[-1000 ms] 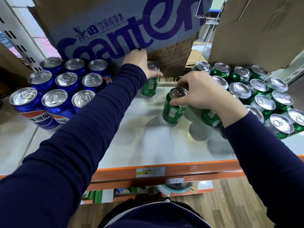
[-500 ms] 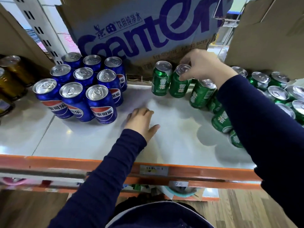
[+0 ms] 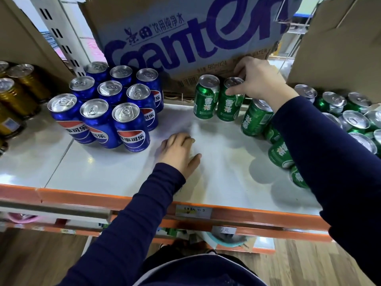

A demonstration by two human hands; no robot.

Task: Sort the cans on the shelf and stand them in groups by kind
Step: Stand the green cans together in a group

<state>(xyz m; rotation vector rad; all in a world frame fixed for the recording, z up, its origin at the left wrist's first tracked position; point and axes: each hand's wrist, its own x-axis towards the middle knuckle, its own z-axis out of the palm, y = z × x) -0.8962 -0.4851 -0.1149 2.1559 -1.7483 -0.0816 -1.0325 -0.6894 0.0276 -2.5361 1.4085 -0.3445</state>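
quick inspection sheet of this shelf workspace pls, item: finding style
surface: white shelf board with orange front edge, bare in the middle.
job's things: nine blue cola cans standing in a three-by-three block at left; two green beer cans upright side by side at the back centre; more green cans crowded at right, partly hidden by the sleeve.
clutter: gold cans at far left, beyond the upright.
hands: left hand flat on the shelf, holding nothing; right hand with fingers on the rim of the right-hand can of the pair.
cables: nothing seen.
surroundings: purple-printed cardboard water carton behind; plain brown cardboard box at right; wooden floor below.
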